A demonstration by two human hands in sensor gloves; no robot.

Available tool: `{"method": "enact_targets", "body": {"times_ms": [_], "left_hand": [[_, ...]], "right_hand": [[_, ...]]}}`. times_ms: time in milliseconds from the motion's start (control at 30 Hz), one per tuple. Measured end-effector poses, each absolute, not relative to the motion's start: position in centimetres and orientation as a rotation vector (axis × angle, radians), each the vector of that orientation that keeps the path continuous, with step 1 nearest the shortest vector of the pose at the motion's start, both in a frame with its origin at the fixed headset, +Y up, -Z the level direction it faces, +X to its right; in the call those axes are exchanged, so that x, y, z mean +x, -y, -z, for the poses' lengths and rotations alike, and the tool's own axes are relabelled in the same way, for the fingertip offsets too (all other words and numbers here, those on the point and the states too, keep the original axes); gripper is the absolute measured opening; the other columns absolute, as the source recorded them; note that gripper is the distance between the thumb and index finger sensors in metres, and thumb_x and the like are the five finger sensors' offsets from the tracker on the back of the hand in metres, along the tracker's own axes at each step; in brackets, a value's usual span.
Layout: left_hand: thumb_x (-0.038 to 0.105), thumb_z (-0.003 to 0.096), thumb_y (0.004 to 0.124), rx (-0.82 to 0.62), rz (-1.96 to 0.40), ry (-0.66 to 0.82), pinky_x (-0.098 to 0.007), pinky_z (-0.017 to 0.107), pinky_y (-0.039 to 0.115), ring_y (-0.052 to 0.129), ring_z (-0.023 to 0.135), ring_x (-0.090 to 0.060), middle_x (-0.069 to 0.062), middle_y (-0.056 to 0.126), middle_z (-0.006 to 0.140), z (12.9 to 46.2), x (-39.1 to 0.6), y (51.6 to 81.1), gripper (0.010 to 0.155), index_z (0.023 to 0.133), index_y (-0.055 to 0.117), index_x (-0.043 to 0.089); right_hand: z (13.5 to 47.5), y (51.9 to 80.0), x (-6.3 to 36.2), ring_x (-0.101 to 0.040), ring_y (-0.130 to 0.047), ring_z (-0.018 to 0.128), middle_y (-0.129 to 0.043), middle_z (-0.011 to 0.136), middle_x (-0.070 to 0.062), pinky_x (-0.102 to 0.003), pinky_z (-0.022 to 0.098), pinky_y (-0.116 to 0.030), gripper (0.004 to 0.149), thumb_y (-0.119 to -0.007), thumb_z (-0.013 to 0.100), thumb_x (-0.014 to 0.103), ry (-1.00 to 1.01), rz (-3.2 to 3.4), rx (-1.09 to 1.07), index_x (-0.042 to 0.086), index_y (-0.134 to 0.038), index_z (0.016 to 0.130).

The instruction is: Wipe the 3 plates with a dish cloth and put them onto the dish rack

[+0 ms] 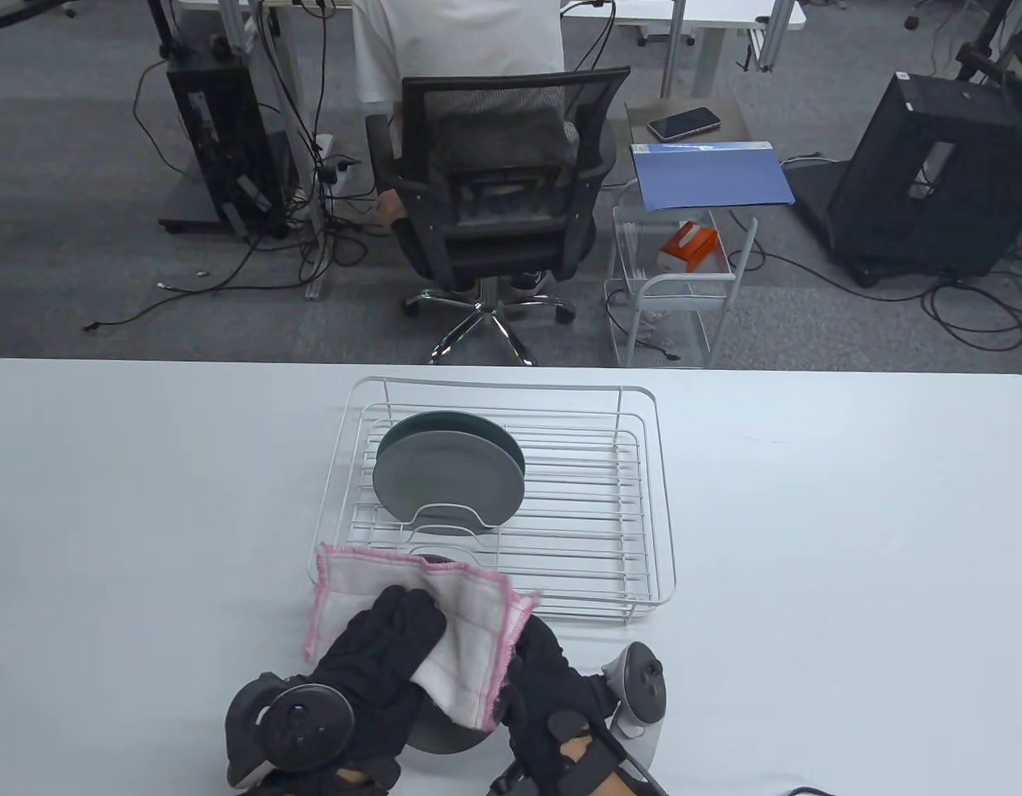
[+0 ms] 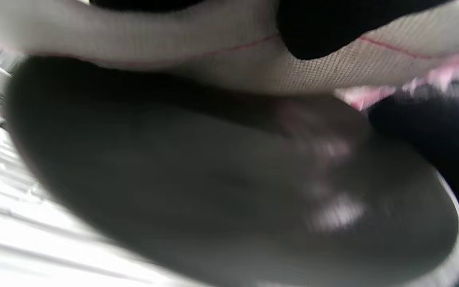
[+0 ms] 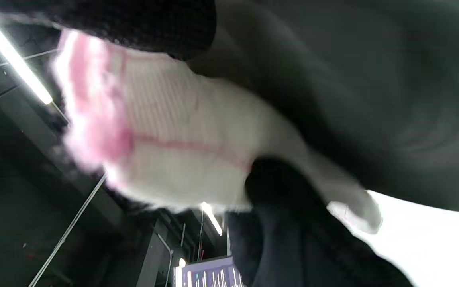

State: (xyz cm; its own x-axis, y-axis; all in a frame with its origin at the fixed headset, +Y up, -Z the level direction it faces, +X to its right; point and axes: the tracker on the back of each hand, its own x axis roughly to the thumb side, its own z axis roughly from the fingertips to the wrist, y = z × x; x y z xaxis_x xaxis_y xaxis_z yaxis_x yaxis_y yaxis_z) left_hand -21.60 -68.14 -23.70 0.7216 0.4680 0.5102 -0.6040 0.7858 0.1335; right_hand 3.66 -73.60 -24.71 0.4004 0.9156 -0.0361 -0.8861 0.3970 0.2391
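A white dish cloth [image 1: 465,626] with pink edging lies over a dark grey plate [image 1: 444,736] that both hands hold just in front of the dish rack [image 1: 658,497]. My left hand [image 1: 394,634] lies on top and grips the cloth against the plate. My right hand [image 1: 544,667] holds the plate's right edge. In the left wrist view the plate [image 2: 229,191] fills the frame under the cloth [image 2: 213,52]. The right wrist view shows the cloth [image 3: 173,151] beside the plate [image 3: 373,99]. Upright in the rack stand a grey plate [image 1: 448,481] and a dark teal plate [image 1: 511,445] behind it.
The rack's right half holds only bare wires. White table [image 1: 850,539] stretches to both sides of the rack. Beyond the far edge are an office chair [image 1: 494,191] with a person seated facing away, and a wire cart [image 1: 676,282].
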Motion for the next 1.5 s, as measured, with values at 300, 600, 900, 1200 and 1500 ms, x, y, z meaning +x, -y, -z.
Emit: {"method": "enact_targets", "body": {"times_ms": [300, 600, 900, 1200, 1500], "left_hand": [[0.043, 0.056, 0.069, 0.417, -0.853, 0.308, -0.052, 0.07, 0.067, 0.086, 0.095, -0.033, -0.007, 0.083, 0.103, 24.3, -26.0, 67.7, 0.051, 0.104, 0.062, 0.027], [0.042, 0.0566, 0.068, 0.452, -0.944, 0.204, -0.053, 0.068, 0.068, 0.088, 0.092, -0.034, -0.009, 0.085, 0.1, 24.7, -28.1, 67.8, 0.051, 0.104, 0.062, 0.025], [0.041, 0.0569, 0.068, 0.465, -1.005, 0.158, -0.054, 0.067, 0.068, 0.088, 0.091, -0.035, -0.01, 0.086, 0.098, 24.7, -29.0, 67.9, 0.05, 0.104, 0.062, 0.024], [0.04, 0.0568, 0.069, 0.463, -1.014, 0.096, -0.055, 0.067, 0.067, 0.088, 0.09, -0.037, -0.011, 0.086, 0.098, 25.0, -29.6, 68.1, 0.051, 0.104, 0.062, 0.022], [0.04, 0.0566, 0.069, 0.45, -0.998, 0.095, -0.055, 0.066, 0.068, 0.089, 0.089, -0.037, -0.012, 0.087, 0.097, 25.1, -29.4, 68.3, 0.05, 0.103, 0.063, 0.022]], "right_hand": [[25.3, 71.8, 7.0, -0.049, -0.075, 0.076, -0.063, 0.092, -0.024, -0.063, 0.053, -0.07, 0.052, -0.071, 0.046, 0.016, 0.103, -1.33, 0.162, 0.008, -0.055, 0.095], [25.5, 68.3, 8.4, -0.042, -0.085, 0.071, -0.072, 0.088, -0.019, -0.059, 0.051, -0.077, 0.047, -0.073, 0.045, 0.015, 0.389, -1.595, 0.276, 0.012, -0.062, 0.092], [28.0, 63.8, 8.2, -0.04, -0.085, 0.071, -0.073, 0.088, -0.016, -0.058, 0.053, -0.076, 0.046, -0.074, 0.045, 0.015, 0.554, -1.782, 0.435, 0.014, -0.064, 0.09], [32.9, 60.4, 8.0, -0.038, -0.084, 0.072, -0.074, 0.088, -0.013, -0.057, 0.054, -0.074, 0.045, -0.075, 0.045, 0.015, 0.656, -1.89, 0.459, 0.017, -0.066, 0.089], [38.0, 61.5, 4.3, -0.04, -0.085, 0.069, -0.079, 0.084, -0.014, -0.059, 0.052, -0.074, 0.043, -0.078, 0.042, 0.013, 0.613, -2.069, 0.511, 0.016, -0.072, 0.085]]}}
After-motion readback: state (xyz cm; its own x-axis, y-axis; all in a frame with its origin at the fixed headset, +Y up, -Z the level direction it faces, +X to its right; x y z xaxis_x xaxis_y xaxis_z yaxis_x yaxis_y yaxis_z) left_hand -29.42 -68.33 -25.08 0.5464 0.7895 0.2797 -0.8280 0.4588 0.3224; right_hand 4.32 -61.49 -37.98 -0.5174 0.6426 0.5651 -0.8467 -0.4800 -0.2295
